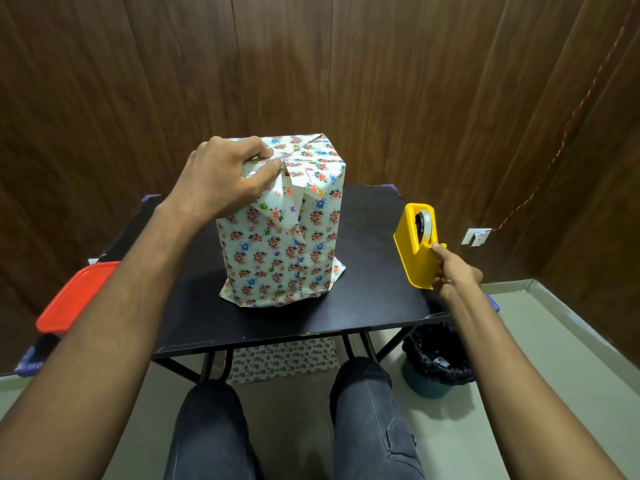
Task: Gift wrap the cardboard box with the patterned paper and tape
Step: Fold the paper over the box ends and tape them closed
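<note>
Left hand [221, 174] pinching folded floral paper atop the wrapped upright box [284, 230] on black surface [374, 306], right hand [453, 275] gripping yellow plastic tape dispenser [417, 244] holding clear tape roll [425, 225], blue bin [424, 386] lined with black bag [436, 355]

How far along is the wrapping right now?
Done: the paper already covers the box's sides and stands on the table. In hand: the left hand holds the folded top flaps down while the right hand grips the yellow tape dispenser. Left: taping the top flaps; the loose bottom corners look unfinished.

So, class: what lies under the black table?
Under the black table: its folding legs and a patterned sheet on the floor. The tabletop and knees hide the rest.
</note>
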